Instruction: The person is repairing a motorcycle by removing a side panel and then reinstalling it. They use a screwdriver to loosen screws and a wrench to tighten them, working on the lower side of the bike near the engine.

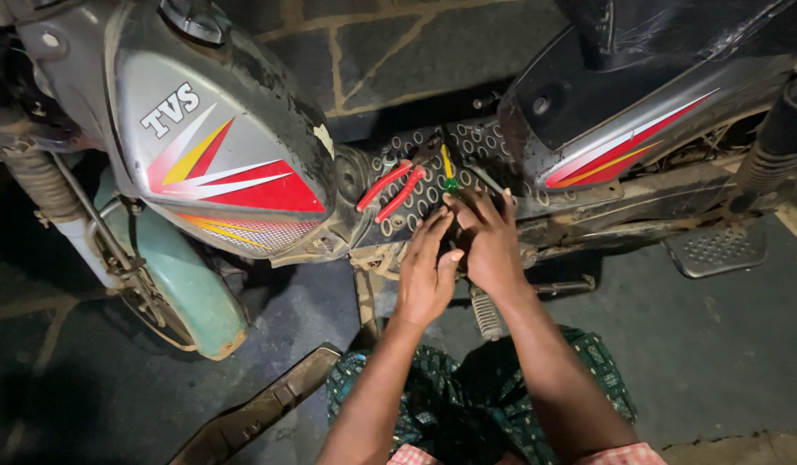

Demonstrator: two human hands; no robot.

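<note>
I look down on a grey moped (226, 155) with red, yellow and white stripes on its body. My left hand (426, 277) and my right hand (487, 241) press side by side against the dark engine area just below the perforated metal footboard (433, 172). What the fingers touch is hidden in shadow. Red-handled pliers (390, 191) lie on the footboard just above my left hand. A screwdriver with a green and yellow handle (448, 172) lies next to them, close to my right fingertips.
A teal front mudguard (187, 288) and wheel stand at the left. A kick lever (486, 314) and a ribbed footrest (715, 250) stick out below the frame. A dark bar (260, 409) lies on the grey floor by my knee.
</note>
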